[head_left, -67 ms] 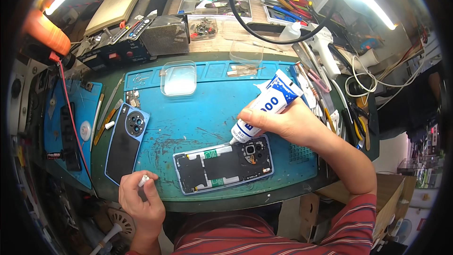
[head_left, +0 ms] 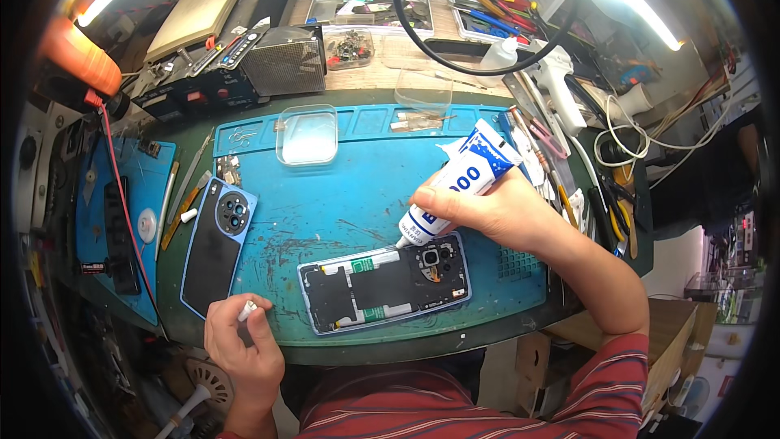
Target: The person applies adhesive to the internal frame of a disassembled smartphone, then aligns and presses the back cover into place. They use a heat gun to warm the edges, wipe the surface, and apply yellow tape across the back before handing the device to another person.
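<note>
My right hand [head_left: 496,210] is closed round a white and blue glue tube [head_left: 422,218], tilted with its nozzle down. The nozzle tip sits at the far long edge of an opened smartphone [head_left: 378,280], whose black inner covers, green strips and camera module show. Whether the tip touches the frame I cannot tell. Nearer me on the left, my left hand [head_left: 244,340] pinches a small white cap [head_left: 247,310] between thumb and fingers. Just beyond that hand lies a detached blue phone back cover [head_left: 218,240], with a black inner area and a round camera ring.
A blue work mat [head_left: 325,203] lies under the phone. On it stands a clear plastic box [head_left: 307,136]. Pliers [head_left: 619,211] and other tools line the right side. A black cable [head_left: 404,12] loops overhead at the back. A small white cylinder [head_left: 189,215] lies beside the back cover.
</note>
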Motion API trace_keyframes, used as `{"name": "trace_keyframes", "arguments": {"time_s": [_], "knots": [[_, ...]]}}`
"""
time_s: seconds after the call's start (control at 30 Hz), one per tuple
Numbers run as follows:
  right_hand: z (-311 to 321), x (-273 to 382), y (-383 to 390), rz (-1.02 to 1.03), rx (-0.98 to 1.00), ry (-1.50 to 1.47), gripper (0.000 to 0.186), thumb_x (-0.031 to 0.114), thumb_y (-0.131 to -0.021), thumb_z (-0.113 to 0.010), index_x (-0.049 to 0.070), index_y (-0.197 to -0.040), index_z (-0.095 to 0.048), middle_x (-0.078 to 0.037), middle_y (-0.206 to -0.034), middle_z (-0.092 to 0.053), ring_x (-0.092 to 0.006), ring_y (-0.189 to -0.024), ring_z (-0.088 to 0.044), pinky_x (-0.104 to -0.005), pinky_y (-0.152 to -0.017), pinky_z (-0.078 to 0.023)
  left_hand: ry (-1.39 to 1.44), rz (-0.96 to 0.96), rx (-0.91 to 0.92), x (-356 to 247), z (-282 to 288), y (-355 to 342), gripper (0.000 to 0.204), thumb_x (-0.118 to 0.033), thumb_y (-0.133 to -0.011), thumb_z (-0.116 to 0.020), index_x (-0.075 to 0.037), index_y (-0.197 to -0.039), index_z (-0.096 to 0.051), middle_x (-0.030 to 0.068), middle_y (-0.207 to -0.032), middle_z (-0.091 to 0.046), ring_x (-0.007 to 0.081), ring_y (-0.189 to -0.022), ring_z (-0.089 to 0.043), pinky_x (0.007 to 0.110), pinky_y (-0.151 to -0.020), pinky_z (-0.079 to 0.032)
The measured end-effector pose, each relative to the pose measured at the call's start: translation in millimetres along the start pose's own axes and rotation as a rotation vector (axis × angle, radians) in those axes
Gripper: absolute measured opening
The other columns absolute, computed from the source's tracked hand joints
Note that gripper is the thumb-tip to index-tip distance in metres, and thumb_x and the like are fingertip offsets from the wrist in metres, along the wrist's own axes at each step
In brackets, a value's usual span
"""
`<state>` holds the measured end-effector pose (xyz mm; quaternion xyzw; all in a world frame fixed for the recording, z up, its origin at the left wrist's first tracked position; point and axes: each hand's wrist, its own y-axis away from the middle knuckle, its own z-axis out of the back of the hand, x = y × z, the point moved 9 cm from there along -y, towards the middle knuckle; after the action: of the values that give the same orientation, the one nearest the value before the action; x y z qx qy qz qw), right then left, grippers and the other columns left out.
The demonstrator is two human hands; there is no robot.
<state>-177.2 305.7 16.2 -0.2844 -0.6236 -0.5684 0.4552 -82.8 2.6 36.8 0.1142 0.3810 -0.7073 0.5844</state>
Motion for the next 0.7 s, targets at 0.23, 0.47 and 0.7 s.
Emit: {"name": "trace_keyframes", "arguments": {"time_s": [0.23,0.47,0.7], "knots": [[7.1,1.9,3.1,0.027,-0.022,0.045,0.029,0.026,-0.089,-0.082,0.002,-0.102,-0.074,-0.006,-0.095,-0.075,-0.0131,-0.086,-0.072,-0.0285,-0.074,-0.059,-0.012,0.002,-0.020,-1.5,-0.7,0.0,0.014,-0.013,-0.103,-0.056,0.001,-0.103,-0.057,0.0091,-0.085,-0.064,0.0197,-0.076,-0.059,0.031,-0.070,-0.046],[12.1,0.0,2.7,0.044,-0.029,0.053,0.029,0.027,-0.088,-0.082,0.003,-0.101,-0.073,-0.006,-0.094,-0.075,-0.0130,-0.085,-0.072,-0.0283,-0.074,-0.059,0.007,0.013,-0.056,-1.1,-0.1,-1.1,0.012,-0.013,-0.101,-0.059,-0.001,-0.101,-0.059,0.0087,-0.082,-0.066,0.0237,-0.072,-0.058,0.035,-0.067,-0.044],[15.7,-1.9,3.4,0.057,-0.035,0.006,0.029,0.026,-0.087,-0.083,0.003,-0.100,-0.072,-0.007,-0.094,-0.074,-0.0143,-0.085,-0.072,-0.0292,-0.071,-0.061,0.010,0.011,-0.066,-1.5,0.0,-2.0,0.011,-0.012,-0.101,-0.059,-0.001,-0.101,-0.059,0.0085,-0.082,-0.066,0.0232,-0.072,-0.058,0.034,-0.065,-0.044]]}}
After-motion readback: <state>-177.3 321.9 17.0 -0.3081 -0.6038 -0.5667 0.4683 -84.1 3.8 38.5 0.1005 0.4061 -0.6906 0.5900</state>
